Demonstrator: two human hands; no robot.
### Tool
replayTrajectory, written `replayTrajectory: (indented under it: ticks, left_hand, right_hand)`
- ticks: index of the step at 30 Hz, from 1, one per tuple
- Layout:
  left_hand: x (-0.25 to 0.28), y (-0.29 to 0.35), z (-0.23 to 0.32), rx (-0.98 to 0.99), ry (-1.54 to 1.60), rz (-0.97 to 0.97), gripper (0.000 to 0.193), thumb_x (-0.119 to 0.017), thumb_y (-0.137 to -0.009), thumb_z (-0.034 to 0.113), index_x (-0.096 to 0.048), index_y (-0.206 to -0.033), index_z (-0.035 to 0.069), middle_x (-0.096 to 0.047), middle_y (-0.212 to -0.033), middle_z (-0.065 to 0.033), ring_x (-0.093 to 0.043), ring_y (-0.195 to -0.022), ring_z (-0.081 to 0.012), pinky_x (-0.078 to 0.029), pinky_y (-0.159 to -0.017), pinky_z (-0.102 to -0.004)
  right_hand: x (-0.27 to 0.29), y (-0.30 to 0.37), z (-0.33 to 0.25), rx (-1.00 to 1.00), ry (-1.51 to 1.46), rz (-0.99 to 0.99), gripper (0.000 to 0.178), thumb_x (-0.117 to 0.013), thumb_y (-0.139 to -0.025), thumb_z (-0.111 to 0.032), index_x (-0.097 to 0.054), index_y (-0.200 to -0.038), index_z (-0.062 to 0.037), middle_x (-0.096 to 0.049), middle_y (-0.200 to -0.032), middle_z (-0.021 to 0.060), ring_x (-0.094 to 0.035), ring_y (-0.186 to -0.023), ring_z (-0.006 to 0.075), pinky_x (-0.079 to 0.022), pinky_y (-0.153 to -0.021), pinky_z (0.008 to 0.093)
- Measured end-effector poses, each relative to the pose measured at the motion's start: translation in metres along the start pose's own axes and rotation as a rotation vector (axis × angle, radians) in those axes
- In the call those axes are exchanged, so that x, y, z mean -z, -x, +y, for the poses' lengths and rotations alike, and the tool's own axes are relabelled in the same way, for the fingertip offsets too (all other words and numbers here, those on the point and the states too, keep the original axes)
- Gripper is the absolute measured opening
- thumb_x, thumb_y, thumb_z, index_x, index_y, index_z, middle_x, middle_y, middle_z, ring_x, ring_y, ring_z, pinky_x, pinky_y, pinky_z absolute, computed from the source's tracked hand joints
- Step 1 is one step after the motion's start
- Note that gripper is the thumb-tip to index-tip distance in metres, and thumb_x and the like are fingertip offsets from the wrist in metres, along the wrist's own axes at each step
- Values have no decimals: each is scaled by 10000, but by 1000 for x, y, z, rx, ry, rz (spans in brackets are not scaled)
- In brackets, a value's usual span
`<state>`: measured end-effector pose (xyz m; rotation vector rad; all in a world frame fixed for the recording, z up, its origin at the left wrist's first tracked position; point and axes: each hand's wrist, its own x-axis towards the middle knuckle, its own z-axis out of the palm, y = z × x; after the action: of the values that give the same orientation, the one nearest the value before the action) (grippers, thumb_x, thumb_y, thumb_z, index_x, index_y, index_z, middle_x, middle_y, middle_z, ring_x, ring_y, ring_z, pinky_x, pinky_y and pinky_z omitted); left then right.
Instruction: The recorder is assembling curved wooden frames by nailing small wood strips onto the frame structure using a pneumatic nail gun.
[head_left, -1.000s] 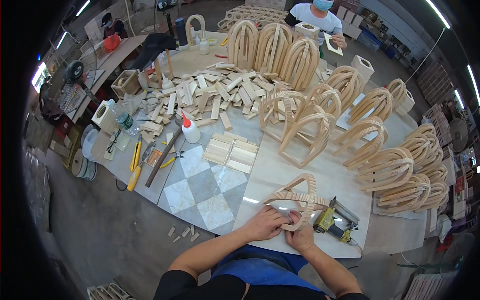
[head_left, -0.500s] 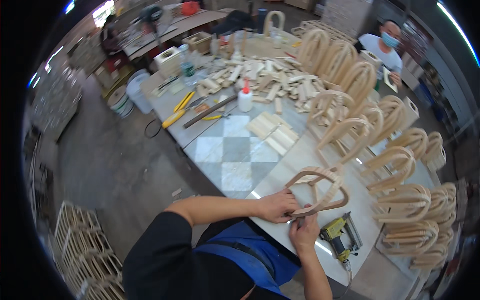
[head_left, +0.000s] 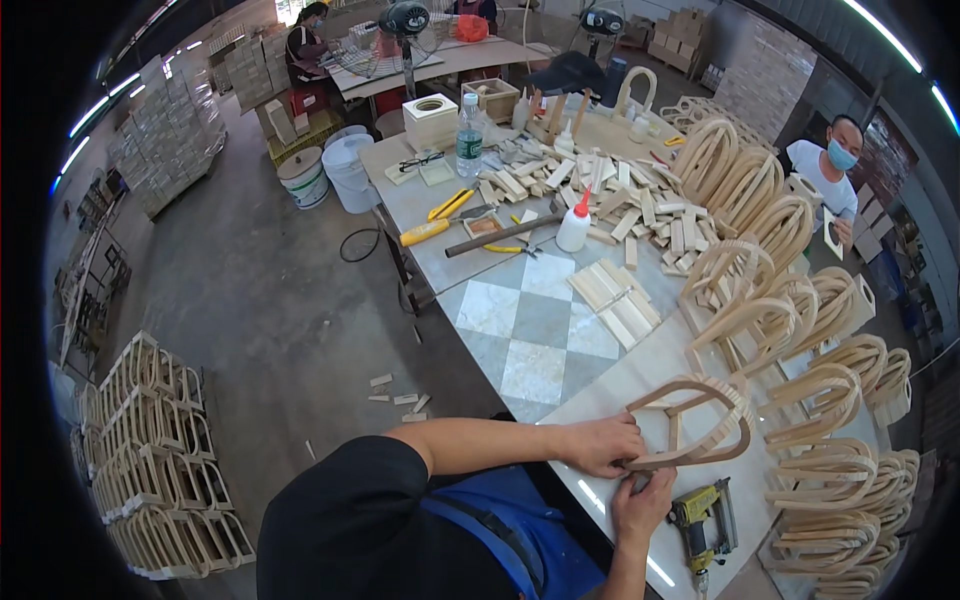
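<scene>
ceiling tubes (head_left: 883,35) glare overhead, streaks (head_left: 591,496) gleam on the tabletop (head_left: 600,392), and fisheye edges curve into black.

At the near edge of the table (head_left: 530,375), the left hand (head_left: 605,447) is covering one corner of the arched wooden frame (head_left: 690,459); the right hand (head_left: 643,503) is hiding its own grip just below. From where I am standing, the nail gun (head_left: 692,512) is trailing out of view. Along the right edge, stacked arches (head_left: 825,530) are overlapping past counting.
</scene>
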<state>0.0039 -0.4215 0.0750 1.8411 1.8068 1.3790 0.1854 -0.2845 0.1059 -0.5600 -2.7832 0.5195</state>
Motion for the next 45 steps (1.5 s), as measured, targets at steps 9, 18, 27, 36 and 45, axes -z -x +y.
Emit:
replayTrajectory:
  ticks: [9, 18, 27, 36, 45]
  left_hand:
    - [4, 9, -20, -30, 24, 13, 280, -774, -874, 170, -681, -1136, 133, -673, -1040, -58, -600, -1023, -287, -411, -1082, -452]
    - [9, -22, -50, -7, 19, 16, 283, -778, -871, 176, -692, -1137, 134, -677, -1047, -53, -606, -1016, -290, -427, -1080, -440]
    - [27, -98, -86, -51, -62, -60, 199, -783, -882, 168, -703, -1063, 142, -689, -1004, -29, -627, -987, -259, -437, -1073, -409]
    - [26, -133, -68, 11, -117, -77, 215, -803, -869, 150, -705, -1061, 147, -683, -995, -13, -626, -974, -235, -437, -1063, -383]
    - [5, -142, -100, 63, -41, -156, 429, -853, -820, 68, -798, -1243, 117, -795, -1147, -85, -725, -1019, -313, -547, -975, -433]
  right_hand:
    - [-24, 1, -5, 12, -3, 39, 665, -742, -890, -68, -545, -1516, 38, -655, -1420, 274, -695, -1202, 482, -590, -995, 509]
    - [-27, -45, 16, 65, -68, 78, 688, -794, -879, -83, -561, -1516, 38, -675, -1457, 278, -693, -1276, 481, -580, -1053, 496]
    - [-21, -116, 53, -86, -52, 84, 612, -815, -834, -102, -661, -1422, -32, -717, -1404, 217, -754, -1133, 424, -624, -920, 456]
    - [12, -133, 67, 9, -195, 160, 578, -823, -806, -121, -703, -1365, -42, -719, -1387, 199, -768, -1051, 388, -636, -857, 426]
    - [-22, -130, 109, 78, -233, 180, 529, -788, -840, -80, -699, -1361, -68, -742, -1383, 157, -761, -1156, 363, -635, -923, 403]
